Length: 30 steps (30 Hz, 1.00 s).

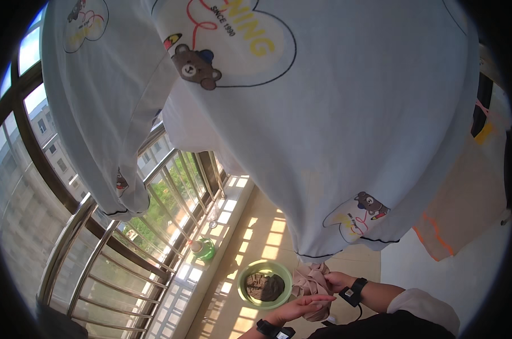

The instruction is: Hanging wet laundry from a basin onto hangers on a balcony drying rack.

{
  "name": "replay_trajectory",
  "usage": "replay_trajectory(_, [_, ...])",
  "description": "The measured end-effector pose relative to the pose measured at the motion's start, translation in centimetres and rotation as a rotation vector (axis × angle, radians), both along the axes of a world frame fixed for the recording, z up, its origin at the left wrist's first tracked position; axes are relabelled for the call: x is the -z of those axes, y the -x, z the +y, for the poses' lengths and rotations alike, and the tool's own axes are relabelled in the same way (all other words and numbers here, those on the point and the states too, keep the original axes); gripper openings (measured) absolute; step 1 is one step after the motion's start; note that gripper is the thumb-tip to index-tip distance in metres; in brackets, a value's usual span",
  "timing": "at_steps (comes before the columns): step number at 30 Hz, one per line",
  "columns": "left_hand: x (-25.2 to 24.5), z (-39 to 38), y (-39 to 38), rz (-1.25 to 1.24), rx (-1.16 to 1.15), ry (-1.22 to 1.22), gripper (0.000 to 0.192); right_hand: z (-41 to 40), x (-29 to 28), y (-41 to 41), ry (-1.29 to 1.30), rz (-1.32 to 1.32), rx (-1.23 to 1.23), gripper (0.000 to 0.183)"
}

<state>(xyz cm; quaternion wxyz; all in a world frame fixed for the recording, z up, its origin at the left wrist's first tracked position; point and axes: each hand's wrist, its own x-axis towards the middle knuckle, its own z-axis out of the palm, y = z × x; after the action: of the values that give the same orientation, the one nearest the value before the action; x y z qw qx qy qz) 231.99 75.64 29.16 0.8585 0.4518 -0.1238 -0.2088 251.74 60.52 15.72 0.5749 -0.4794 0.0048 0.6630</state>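
Note:
A bunched, twisted dusty-pink garment (310, 280) hangs before me, low in the view. My right hand (337, 281) grips its right side with curled fingers. Across the front of the same cloth lies my left hand (302, 307), its fingers stretched out straight and pointing right. Part of the garment shows below the left hand. Just left of the cloth, a light green basin (244, 296) stands on the floor with dark brown wet-looking fabric (264, 287) in it.
A white bear-print top (345, 127) hangs close overhead, hiding much of the view. Farther right hangs a pale garment with orange trim (459, 207). Metal railings (124, 282) and windows line the left. A green container (204, 250) stands on the tiled ledge (192, 275).

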Motion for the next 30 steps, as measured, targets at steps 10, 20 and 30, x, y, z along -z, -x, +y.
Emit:
replay_trajectory(10, [5.7,6.9,0.4,0.24,-0.729,-1.12,0.057,0.0,-17.9,-3.2,-0.258,-1.001,0.143,0.024])
replay_trajectory(20, [-5.6,-1.7,-12.0,0.334,-0.455,-0.817,0.069,-8.6,-22.7,-3.0,-0.752,-1.038,-0.475,0.02])
replay_trajectory(30, [-8.0,-9.1,-16.9,0.311,-0.324,-0.356,0.041,-17.6,-25.4,-12.8,-0.631,-0.555,0.106,0.021])
